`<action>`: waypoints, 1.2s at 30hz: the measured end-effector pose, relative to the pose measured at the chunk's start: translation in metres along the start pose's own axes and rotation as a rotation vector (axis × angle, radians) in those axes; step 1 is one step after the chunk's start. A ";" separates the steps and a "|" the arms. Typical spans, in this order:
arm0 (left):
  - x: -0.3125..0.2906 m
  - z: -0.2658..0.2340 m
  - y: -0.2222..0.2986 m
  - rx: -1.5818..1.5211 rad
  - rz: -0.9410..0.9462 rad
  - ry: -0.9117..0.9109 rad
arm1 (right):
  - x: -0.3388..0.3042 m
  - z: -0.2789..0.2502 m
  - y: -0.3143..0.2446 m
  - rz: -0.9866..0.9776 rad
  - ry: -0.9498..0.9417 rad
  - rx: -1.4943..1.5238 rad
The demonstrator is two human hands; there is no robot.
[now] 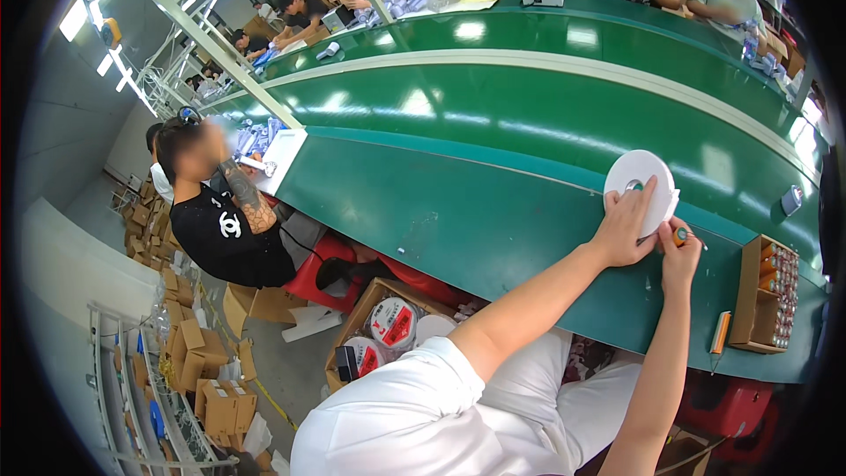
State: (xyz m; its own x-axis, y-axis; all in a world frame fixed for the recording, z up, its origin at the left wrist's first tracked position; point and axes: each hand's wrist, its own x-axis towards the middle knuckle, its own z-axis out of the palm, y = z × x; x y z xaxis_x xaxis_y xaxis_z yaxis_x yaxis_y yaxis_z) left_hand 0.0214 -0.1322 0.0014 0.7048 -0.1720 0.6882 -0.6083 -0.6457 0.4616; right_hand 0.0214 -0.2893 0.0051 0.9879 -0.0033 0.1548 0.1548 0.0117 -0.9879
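Note:
My left hand [624,227] grips a wide white roll that looks like tape [636,172], fingers lying over its side by the core hole. It stands on edge, raised above the green workbench [493,238]. Just below its right edge, my right hand [679,257] is closed around a small orange cylinder, apparently a battery [679,236], its round end showing. A thin pale end sticks out beside those fingers. The two hands are close together, and whether the cylinder touches the roll I cannot tell.
To the right, a cardboard box [747,300] holds several orange cylinders with silver ends; another orange cylinder [721,332] lies beside it. Beyond runs a green conveyor [529,92] carrying a small grey item [791,201]. A carton of round packs [388,286] stands below. A co-worker [231,229] sits left.

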 end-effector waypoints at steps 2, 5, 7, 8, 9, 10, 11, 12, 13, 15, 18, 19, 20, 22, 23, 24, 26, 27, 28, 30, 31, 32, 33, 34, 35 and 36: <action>0.002 0.003 -0.001 -0.031 -0.023 -0.028 | 0.006 -0.006 0.008 -0.108 0.056 -0.081; 0.003 0.006 -0.007 -0.150 -0.029 -0.013 | 0.001 -0.005 0.004 -0.174 0.095 -0.133; 0.002 0.009 -0.012 -0.189 -0.078 0.105 | -0.005 -0.001 0.000 -0.305 0.146 -0.267; 0.004 0.009 -0.012 -0.192 -0.077 0.107 | -0.008 0.000 0.000 -0.307 0.146 -0.270; 0.005 0.009 -0.012 -0.246 -0.154 0.081 | -0.011 0.003 0.002 -0.359 0.141 -0.303; 0.005 0.009 -0.010 -0.301 -0.230 0.055 | -0.013 0.005 0.004 -0.411 0.136 -0.337; 0.005 0.009 -0.010 -0.303 -0.225 0.060 | -0.014 0.010 0.006 -0.460 0.124 -0.323; 0.004 0.009 -0.010 -0.341 -0.206 0.074 | -0.016 0.012 0.005 -0.466 0.123 -0.326; 0.004 0.010 -0.010 -0.379 -0.187 0.088 | -0.018 0.013 0.004 -0.488 0.132 -0.354; 0.005 0.006 -0.007 -0.425 -0.225 0.054 | -0.023 0.017 0.001 -0.511 0.139 -0.385; 0.004 0.006 -0.006 -0.463 -0.255 0.036 | -0.031 0.025 -0.011 -0.551 0.161 -0.371; 0.002 0.008 -0.007 -0.456 -0.243 0.052 | -0.038 0.030 -0.016 -0.708 0.225 -0.502; 0.001 0.011 -0.010 -0.455 -0.243 0.057 | -0.045 0.036 -0.025 -0.867 0.288 -0.630; -0.003 0.017 -0.016 -0.505 -0.238 0.117 | -0.055 0.043 -0.034 -1.007 0.233 -0.679; 0.006 0.013 -0.003 -0.808 -0.371 0.114 | -0.061 0.036 -0.035 -1.134 0.196 -0.756; 0.013 -0.002 0.005 -1.093 -0.508 0.117 | -0.071 0.037 -0.036 -1.111 0.151 -0.764; 0.012 -0.002 -0.006 -1.059 -0.473 0.143 | -0.099 0.043 -0.046 -0.963 -0.037 -0.664; 0.009 0.004 -0.014 -0.926 -0.383 0.157 | -0.113 0.042 -0.048 -0.777 -0.162 -0.535; 0.006 0.007 -0.022 -0.792 -0.295 0.170 | -0.126 0.038 -0.050 -0.588 -0.281 -0.405; 0.007 0.006 -0.012 -0.623 -0.283 0.077 | -0.138 0.012 -0.059 -0.137 -0.518 -0.389; 0.008 0.004 -0.005 -0.524 -0.285 0.052 | -0.135 0.002 -0.066 0.013 -0.604 -0.506; 0.009 0.010 -0.006 -0.489 -0.239 0.058 | -0.135 -0.003 -0.063 -0.004 -0.583 -0.579; 0.009 0.013 -0.007 -0.484 -0.244 0.056 | -0.134 -0.005 -0.061 -0.024 -0.562 -0.650; 0.008 0.015 -0.007 -0.375 -0.199 0.089 | -0.128 -0.009 -0.064 0.032 -0.567 -0.686; 0.006 0.019 -0.008 -0.271 -0.150 0.120 | -0.121 -0.013 -0.067 0.033 -0.567 -0.684; 0.005 0.018 -0.009 -0.268 -0.150 0.122 | -0.112 -0.016 -0.071 0.046 -0.644 -0.675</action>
State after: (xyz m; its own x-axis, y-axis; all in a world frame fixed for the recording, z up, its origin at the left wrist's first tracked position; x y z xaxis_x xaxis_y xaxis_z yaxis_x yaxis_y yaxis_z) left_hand 0.0373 -0.1408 -0.0092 0.7545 0.0113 0.6562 -0.5869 -0.4358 0.6823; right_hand -0.1006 -0.3061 0.0577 0.8348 0.5400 -0.1070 0.2819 -0.5862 -0.7595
